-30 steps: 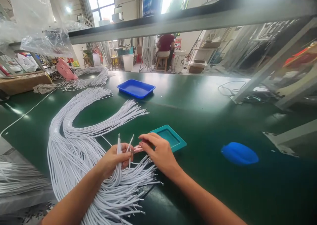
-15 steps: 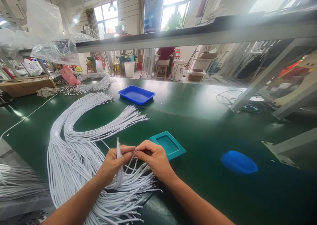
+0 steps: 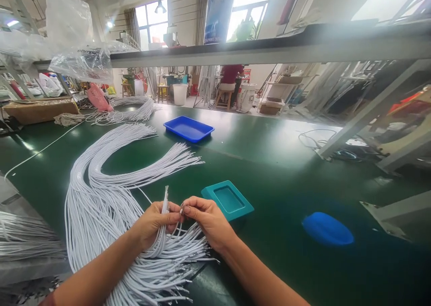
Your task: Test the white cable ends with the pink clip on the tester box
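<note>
**One wire end in work, most of the wire waiting**

Clock centred on the hands, 6 nearest the worker. From where I stand:

Bench (image 3: 279,185): green top, runs under the lot.

Wire heap (image 3: 101,207): white, 9 o'clock, sweeping round to 6, where loose ends fan out beside and below the hands. Two tails curl away, ends at 11 and 12. Bulk of the work sits here; I'd call it mostly left to do. Tips too small to tell finished from unfinished.

Blue tray (image 3: 188,128): 12 o'clock, far side of the near tail. Green tray (image 3: 229,200): 2 to 3, just beyond the right hand, looks bottom up. Blue lump (image 3: 328,229): 3, well apart, too blurred to identify.

Left hand (image 3: 156,218): thumb and fingers pinching a few held wires (image 3: 165,205), roughly upright, tips toward 11. My read: a small batch set apart from the heap. Done or queued, can't say.

Right hand (image 3: 205,216): thumb and forefinger pinching a wire end (image 3: 182,211) at the left fingertips. Hands touching or just beside, can't tell which. That end looks mid-step, not finished; the fingers hide the detail. Held batch is tiny against the heap, so early stage is my guess.
</note>
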`<state>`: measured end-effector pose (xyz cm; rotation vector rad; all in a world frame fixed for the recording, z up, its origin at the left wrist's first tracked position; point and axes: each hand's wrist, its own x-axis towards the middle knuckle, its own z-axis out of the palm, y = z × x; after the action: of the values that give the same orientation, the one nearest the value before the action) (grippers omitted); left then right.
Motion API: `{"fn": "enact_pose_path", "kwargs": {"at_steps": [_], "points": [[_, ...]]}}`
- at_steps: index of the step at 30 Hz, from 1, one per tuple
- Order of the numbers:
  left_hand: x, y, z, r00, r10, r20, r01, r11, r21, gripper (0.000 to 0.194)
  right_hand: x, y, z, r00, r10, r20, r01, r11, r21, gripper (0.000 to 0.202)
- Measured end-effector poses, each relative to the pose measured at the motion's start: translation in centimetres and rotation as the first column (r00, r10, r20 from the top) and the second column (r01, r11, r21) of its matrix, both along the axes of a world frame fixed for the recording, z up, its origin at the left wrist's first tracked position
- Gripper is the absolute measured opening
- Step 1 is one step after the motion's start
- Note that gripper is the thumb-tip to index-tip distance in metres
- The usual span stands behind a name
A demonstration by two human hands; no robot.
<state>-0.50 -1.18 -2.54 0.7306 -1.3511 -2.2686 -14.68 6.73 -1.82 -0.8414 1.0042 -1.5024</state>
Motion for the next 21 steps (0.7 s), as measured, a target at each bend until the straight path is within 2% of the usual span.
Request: {"fn": "enact_pose_path", "kwargs": {"at_steps": [1, 3, 5, 7, 9, 11, 13, 16, 19, 21], "points": [[0.0, 0.0, 0.1, 1.000, -0.022, -0.007, 0.022, 1.000, 0.010, 0.014, 0.0, -0.1, -0.2, 0.997, 0.045, 0.061, -0.046, 0.999, 0.020, 0.013], [0.1, 0.0, 0.4, 0.999, -0.051, -0.007, 0.051, 0.998, 0.034, 0.013, -0.3, -0.1, -0.4, 0.996, 0.078, 0.047, -0.079, 0.997, 0.023, 0.016], [0.2, 0.0, 0.7, 0.998, -0.063, 0.004, 0.063, 0.997, 0.053, 0.013, -0.8, -0.1, 0.0, 0.990, 0.040, -0.139, -0.046, 0.998, -0.035, 0.030], [0.2, 0.1, 0.9, 0.997, -0.076, 0.015, 0.075, 0.995, 0.063, 0.013, -1.4, 0.0, 0.7, 0.916, -0.018, -0.401, -0.035, 0.991, -0.126, 0.049], [0.2, 0.1, 1.0, 0.994, -0.105, 0.025, 0.103, 0.992, 0.072, 0.012, -1.7, 0.2, 1.4, 0.806, -0.056, -0.589, -0.078, 0.977, -0.198, 0.038], [0.2, 0.0, 0.9, 0.990, -0.138, 0.028, 0.135, 0.988, 0.077, 0.013, -1.8, 0.3, 1.5, 0.772, -0.057, -0.633, -0.105, 0.971, -0.216, 0.015], [0.2, 0.0, 0.7, 0.988, -0.156, 0.019, 0.154, 0.985, 0.077, 0.014, -1.5, 0.2, 1.2, 0.839, -0.034, -0.543, -0.079, 0.980, -0.183, 0.006], [0.2, 0.0, 0.5, 0.989, -0.148, 0.001, 0.148, 0.986, 0.073, 0.015, -0.5, 0.0, 0.1, 0.974, -0.022, -0.226, 0.006, 0.997, -0.071, 0.009], [0.1, 0.0, 0.5, 0.992, -0.125, -0.008, 0.125, 0.990, 0.058, 0.017, 0.7, -0.2, -0.7, 0.994, -0.081, 0.070, 0.078, 0.996, 0.032, 0.013], [0.1, -0.1, 0.6, 0.994, -0.111, -0.008, 0.111, 0.992, 0.053, 0.018, 1.1, -0.3, -0.7, 0.983, -0.088, 0.158, 0.083, 0.996, 0.036, 0.013]]}}
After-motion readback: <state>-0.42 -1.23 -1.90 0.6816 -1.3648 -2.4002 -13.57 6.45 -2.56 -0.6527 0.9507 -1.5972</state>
